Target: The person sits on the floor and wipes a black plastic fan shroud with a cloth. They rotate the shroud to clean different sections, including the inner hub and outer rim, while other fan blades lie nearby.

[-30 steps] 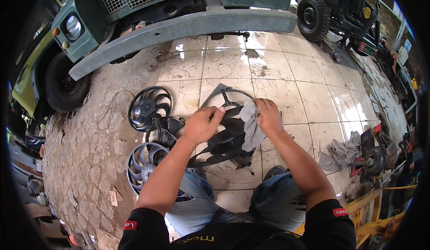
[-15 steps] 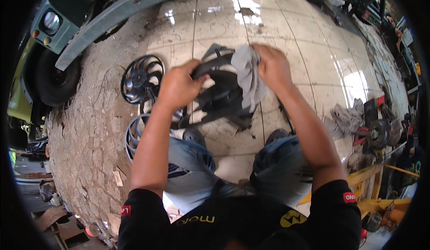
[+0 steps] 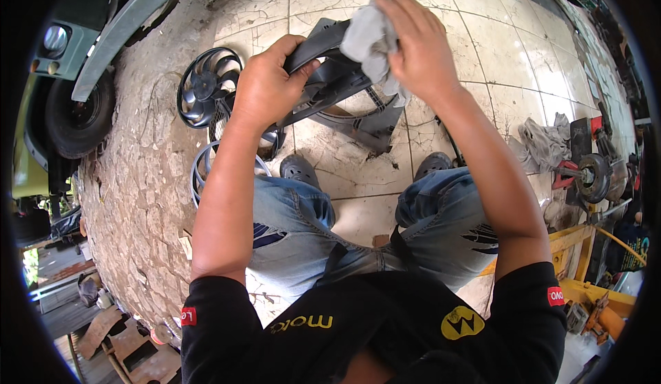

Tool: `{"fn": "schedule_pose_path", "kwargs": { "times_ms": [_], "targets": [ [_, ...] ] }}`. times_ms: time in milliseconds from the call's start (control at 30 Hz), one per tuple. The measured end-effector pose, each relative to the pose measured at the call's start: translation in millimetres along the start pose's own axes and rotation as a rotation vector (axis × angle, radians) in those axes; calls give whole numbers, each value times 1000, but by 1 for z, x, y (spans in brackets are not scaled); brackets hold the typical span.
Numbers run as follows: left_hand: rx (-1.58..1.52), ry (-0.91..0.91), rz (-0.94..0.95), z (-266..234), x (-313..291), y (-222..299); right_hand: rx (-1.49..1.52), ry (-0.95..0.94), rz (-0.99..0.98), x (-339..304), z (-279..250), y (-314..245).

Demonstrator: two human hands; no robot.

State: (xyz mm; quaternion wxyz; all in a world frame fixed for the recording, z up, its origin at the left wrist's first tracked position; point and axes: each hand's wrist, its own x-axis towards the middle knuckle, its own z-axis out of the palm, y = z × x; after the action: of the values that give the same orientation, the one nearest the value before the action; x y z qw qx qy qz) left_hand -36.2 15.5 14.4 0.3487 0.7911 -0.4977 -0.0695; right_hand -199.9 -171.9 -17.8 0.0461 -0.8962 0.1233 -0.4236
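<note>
My left hand (image 3: 270, 84) grips the near-left end of a black plastic fan shroud (image 3: 318, 45), its thumb on the inner side. The shroud is held up off the floor and tilted, so its curved outer rim faces upward. My right hand (image 3: 425, 54) holds a bunched grey cloth (image 3: 365, 34) against the far-right part of that rim. Part of the shroud is hidden behind the cloth and my fingers. On the tiles beneath lies another black plastic frame (image 3: 377, 128) with a round opening, partly covered by the held piece.
A black fan (image 3: 204, 88) lies to the left, near a pale ring-shaped part (image 3: 205, 171). Farther left stands a vehicle with a tyre (image 3: 81, 115). At the right are a crumpled grey rag (image 3: 544, 142), a small wheel (image 3: 593, 177) and a yellow metal frame (image 3: 575, 239).
The shroud has been raised and tipped more edge-on, showing the frame on the floor below. Both hands moved up and away, and the cloth remains on the rim.
</note>
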Motion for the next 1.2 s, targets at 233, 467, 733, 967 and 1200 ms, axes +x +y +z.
{"fn": "schedule_pose_path", "kwargs": {
  "times_ms": [233,467,733,967,1200],
  "targets": [
    [44,-60,-50,-15,0,3,138,-57,-67,2,-3,16],
    [-28,-167,-157,-30,-1,-29,169,-53,96,-6,27,34],
    [-17,-198,-110,-25,0,-23,166,-124,7,0,20,21],
    [45,-154,-37,-20,1,-18,17,-71,117,-11,24,-3],
    [-34,-194,-91,-27,5,-14,16,-128,98,-13,29,28]
  ]
}}
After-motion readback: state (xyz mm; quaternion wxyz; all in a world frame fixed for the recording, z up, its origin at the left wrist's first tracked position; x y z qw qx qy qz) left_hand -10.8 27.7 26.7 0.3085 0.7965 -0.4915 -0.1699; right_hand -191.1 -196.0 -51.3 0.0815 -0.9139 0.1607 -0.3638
